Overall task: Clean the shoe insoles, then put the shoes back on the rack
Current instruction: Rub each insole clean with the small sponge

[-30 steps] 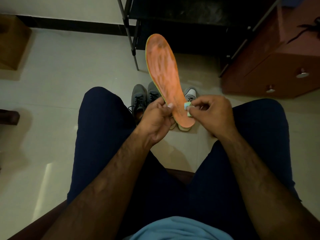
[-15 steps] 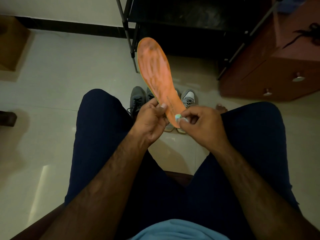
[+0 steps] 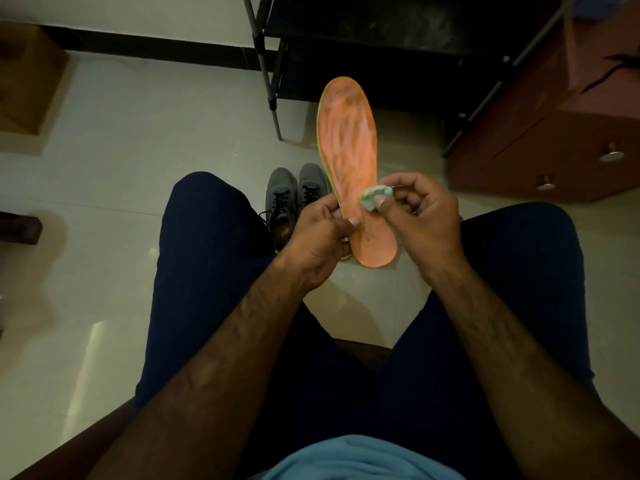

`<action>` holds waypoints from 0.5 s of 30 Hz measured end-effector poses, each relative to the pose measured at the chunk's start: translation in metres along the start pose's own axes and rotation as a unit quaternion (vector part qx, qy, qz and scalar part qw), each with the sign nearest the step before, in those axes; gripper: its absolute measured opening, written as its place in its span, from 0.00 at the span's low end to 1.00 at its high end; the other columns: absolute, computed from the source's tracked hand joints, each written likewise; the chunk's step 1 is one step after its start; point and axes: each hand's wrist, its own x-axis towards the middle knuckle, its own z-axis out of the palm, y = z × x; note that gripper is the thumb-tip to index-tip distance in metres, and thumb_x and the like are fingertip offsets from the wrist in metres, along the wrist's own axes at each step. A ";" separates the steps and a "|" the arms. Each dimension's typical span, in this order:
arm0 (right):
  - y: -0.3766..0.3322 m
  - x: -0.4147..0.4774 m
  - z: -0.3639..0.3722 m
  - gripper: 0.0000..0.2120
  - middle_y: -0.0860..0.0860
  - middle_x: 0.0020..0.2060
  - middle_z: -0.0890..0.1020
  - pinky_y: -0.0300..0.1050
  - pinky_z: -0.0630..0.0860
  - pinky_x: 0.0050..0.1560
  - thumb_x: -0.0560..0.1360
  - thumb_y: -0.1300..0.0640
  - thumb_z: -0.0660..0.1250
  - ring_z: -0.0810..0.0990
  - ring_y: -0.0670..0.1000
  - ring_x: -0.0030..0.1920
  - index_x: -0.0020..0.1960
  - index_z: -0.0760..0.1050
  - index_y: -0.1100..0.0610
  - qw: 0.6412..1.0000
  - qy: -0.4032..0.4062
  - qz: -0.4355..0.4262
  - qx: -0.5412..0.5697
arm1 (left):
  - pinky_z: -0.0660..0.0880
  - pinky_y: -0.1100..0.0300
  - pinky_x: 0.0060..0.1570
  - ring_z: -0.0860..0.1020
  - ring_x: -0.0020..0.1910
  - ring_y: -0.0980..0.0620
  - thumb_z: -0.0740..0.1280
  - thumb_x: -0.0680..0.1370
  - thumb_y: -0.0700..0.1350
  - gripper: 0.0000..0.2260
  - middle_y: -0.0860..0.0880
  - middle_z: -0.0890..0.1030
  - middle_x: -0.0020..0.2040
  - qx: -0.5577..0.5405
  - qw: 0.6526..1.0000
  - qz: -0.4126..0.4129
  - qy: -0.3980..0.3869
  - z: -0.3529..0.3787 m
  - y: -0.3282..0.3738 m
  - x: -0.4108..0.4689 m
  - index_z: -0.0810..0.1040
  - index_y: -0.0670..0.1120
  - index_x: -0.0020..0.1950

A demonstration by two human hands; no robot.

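- Holding the orange insole at frame centre, toe end toward the top, our left hand pinches its left edge near the heel.
- Our right hand pinches a pale green wad against the insole.
- Grey sneakers stand on the floor behind it, below the black rack.

Orange insole held upright, smudged, grey shoes on floor beneath

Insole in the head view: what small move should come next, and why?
Probably stroke the wipe up toward the toe. The right hand pinches the crumpled wipe at the middle of the insole, the left hand pinches the insole's edge to steady it, and dark smudges show near the toe end.
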 end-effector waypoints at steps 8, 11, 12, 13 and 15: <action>0.005 -0.015 -0.002 0.07 0.45 0.46 0.80 0.42 0.76 0.43 0.72 0.55 0.76 0.77 0.45 0.43 0.49 0.82 0.52 0.961 -0.042 -0.159 -0.222 | 0.75 0.35 0.63 0.77 0.66 0.30 0.64 0.76 0.27 0.22 0.32 0.78 0.66 -0.021 1.000 0.006 -0.014 -0.004 0.003 0.002 0.72 0.33 0.71; 0.001 -0.018 -0.001 0.09 0.45 0.44 0.83 0.46 0.77 0.47 0.73 0.48 0.75 0.79 0.47 0.47 0.46 0.84 0.53 0.953 -0.032 -0.185 -0.239 | 0.75 0.35 0.63 0.78 0.65 0.31 0.67 0.73 0.27 0.26 0.32 0.78 0.66 -0.023 0.999 0.011 -0.022 -0.003 0.004 0.002 0.72 0.34 0.71; 0.000 -0.018 0.000 0.08 0.45 0.43 0.83 0.47 0.77 0.46 0.73 0.48 0.75 0.79 0.47 0.46 0.46 0.84 0.53 0.948 -0.029 -0.192 -0.251 | 0.75 0.34 0.64 0.78 0.65 0.32 0.66 0.74 0.26 0.25 0.32 0.78 0.66 -0.019 0.999 0.013 -0.026 -0.003 0.003 0.002 0.71 0.34 0.72; -0.001 -0.018 0.001 0.07 0.45 0.42 0.83 0.47 0.77 0.45 0.73 0.50 0.76 0.79 0.47 0.45 0.46 0.84 0.53 0.945 -0.027 -0.193 -0.262 | 0.75 0.35 0.63 0.79 0.65 0.33 0.64 0.76 0.25 0.24 0.32 0.79 0.66 -0.011 0.999 0.015 -0.026 -0.003 0.002 0.003 0.71 0.35 0.72; -0.001 -0.017 0.002 0.09 0.46 0.43 0.83 0.47 0.78 0.44 0.73 0.52 0.77 0.78 0.46 0.45 0.52 0.83 0.51 0.945 -0.026 -0.174 -0.275 | 0.78 0.38 0.60 0.80 0.62 0.35 0.62 0.78 0.24 0.22 0.31 0.79 0.65 0.002 0.999 0.019 -0.026 -0.002 0.000 0.002 0.71 0.35 0.72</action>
